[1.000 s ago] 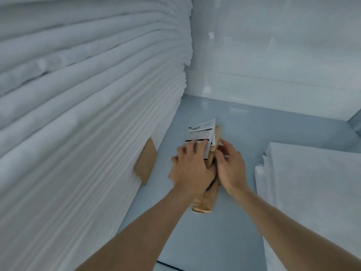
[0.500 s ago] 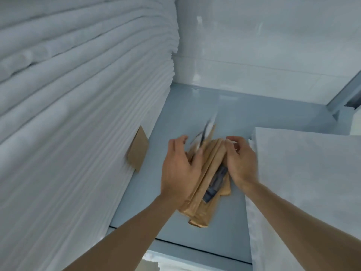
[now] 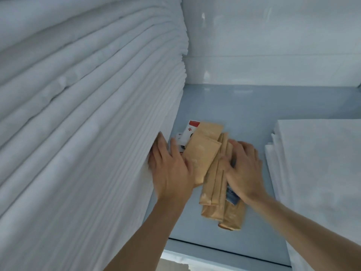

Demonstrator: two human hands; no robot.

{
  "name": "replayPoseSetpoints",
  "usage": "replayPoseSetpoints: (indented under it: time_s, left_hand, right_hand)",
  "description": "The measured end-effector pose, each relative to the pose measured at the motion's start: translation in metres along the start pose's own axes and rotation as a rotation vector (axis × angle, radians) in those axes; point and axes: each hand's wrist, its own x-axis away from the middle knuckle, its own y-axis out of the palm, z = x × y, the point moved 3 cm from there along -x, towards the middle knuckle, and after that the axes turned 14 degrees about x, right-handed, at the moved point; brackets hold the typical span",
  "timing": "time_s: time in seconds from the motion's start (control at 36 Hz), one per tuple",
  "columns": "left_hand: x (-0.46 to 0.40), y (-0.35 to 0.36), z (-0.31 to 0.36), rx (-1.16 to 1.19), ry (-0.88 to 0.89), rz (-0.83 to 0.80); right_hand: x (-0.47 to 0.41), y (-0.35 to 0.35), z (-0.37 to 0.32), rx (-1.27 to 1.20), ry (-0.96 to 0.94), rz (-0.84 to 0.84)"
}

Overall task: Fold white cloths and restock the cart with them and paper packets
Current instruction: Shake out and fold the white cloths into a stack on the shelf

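Inside the cart, a person's two hands settle a bundle of brown paper packets on the blue-grey shelf, in the gap between a tall stack of folded white cloths on the left and a lower pile of cloths on the right. A second ago both hands were clasped round the bundle, which stood nearly on edge; now the packets have fanned out and lie flatter, overlapping, with a white printed packet showing at the far end. The left hand has let go and spread: its fingers are straight, the outer ones pushed against the side of the tall stack, the inner edge resting against the nearest packet, gripping nothing. The right hand lies palm-down over the right side of the bundle, fingers loosely extended and pressing rather than curled round it; what its fingertips are doing underneath cannot be told through the blur. The single brown packet seen earlier wedged against the tall stack is now hidden, probably behind the left hand. The shift suggests the packets are being delivered to their place, so the restocking of this shelf looks close to done, with only a squaring-up of the fanned bundle against the stack left to do
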Motion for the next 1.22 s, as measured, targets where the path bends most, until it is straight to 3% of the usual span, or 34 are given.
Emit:
replayPoseSetpoints:
  time_s: [0.19, 0.33, 0.47, 0.58, 0.67, 0.81, 0.97, 1.22]
  left_hand:
    - [0.009, 0.018, 0.010, 0.333, -0.183, -0.114]
    - [0.026, 0.028, 0.008, 0.485, -0.155, -0.157]
    - [0.038, 0.039, 0.019, 0.447, 0.097, -0.173]
    - [0.035, 0.046, 0.013, 0.398, 0.110, -0.174]
    - [0.029, 0.048, 0.009, 0.342, 0.135, -0.149]
    - [0.023, 0.050, 0.014, 0.244, 0.131, -0.143]
    - [0.025, 0.051, 0.017, 0.192, 0.136, -0.136]
    - [0.027, 0.049, 0.017, 0.153, 0.143, -0.165]
  right_hand:
    - [0.004, 0.010, -0.003, -0.035, -0.166, -0.055]
    - [-0.011, 0.013, -0.004, -0.107, -0.188, -0.025]
    - [-0.038, 0.012, 0.003, -0.202, -0.008, -0.025]
    - [-0.048, 0.004, 0.012, -0.375, 0.192, 0.009]
    - [-0.045, -0.004, 0.024, -0.281, 0.206, 0.001]
    - [-0.038, -0.013, 0.043, -0.099, 0.154, -0.193]
    - [-0.016, -0.020, 0.036, 0.168, -0.185, -0.371]
    - [-0.006, -0.027, 0.037, 0.268, -0.073, -0.316]
